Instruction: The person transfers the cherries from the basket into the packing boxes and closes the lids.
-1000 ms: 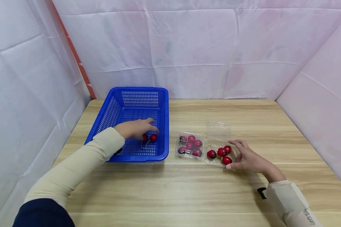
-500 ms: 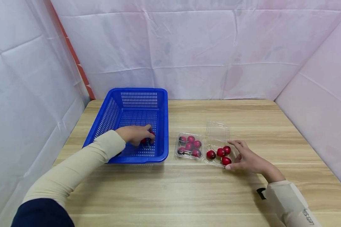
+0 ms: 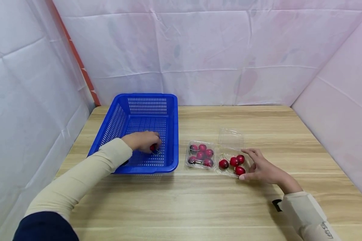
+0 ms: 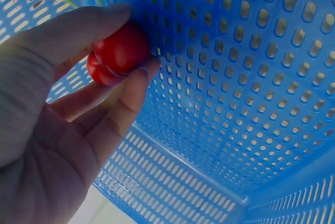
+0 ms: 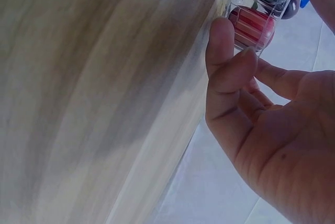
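In the head view my left hand is down inside the blue plastic basket. Between thumb and fingers it pinches two red cherries, seen pressed together in the left wrist view with a green stem behind the thumb. My right hand holds the right side of a clear plastic box, thumb at the front corner and a finger at the rear one. That box has its lid folded back and contains several cherries. From the right wrist view, fingertips touch the box's wall beside a cherry.
Left of the open box stands a second clear box, also with several cherries, its lid apparently down. Both boxes and the basket sit on a wooden table. White sheets hang behind and at both sides.
My left hand has lowered onto the cherries in the basket, closed its fingers round them and drawn slightly left. The right hand stays at the open box.
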`<action>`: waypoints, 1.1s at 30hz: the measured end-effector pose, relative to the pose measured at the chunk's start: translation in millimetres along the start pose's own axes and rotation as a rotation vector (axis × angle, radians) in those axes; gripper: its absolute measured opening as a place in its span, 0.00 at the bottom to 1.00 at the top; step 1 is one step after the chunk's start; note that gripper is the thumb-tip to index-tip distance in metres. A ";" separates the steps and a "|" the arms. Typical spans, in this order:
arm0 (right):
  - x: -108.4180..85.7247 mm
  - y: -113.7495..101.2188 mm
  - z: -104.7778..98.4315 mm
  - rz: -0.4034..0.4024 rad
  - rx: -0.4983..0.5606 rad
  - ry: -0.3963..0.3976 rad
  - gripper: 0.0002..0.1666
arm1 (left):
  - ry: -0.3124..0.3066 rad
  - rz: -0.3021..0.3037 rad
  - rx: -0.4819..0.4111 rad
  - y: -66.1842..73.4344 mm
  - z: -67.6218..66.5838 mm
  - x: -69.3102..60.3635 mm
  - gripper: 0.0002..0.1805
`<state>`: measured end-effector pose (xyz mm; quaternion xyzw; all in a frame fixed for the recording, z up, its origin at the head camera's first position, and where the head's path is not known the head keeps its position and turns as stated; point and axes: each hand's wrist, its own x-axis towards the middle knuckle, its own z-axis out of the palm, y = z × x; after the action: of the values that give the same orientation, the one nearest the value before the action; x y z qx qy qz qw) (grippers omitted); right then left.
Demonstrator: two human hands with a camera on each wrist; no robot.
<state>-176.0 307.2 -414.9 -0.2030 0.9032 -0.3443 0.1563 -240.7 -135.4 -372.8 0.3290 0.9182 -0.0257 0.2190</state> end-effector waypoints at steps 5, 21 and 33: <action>0.5 0.1 -0.9 -0.010 -0.003 -0.001 0.59 | 0.060 0.028 -0.011 -4.5 -0.8 -2.3 0.09; -0.1 -2.8 -1.0 0.014 -0.009 -0.004 0.59 | 0.168 0.045 -0.100 -4.5 -25.0 -19.3 0.09; -0.2 -2.8 -2.2 -0.004 -0.002 -0.009 0.59 | 0.358 0.042 -0.068 -3.1 -34.4 -40.4 0.08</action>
<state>-176.0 306.6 -411.4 -0.2063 0.9025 -0.3428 0.1597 -228.1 -155.2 -325.1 0.3397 0.9359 0.0689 0.0634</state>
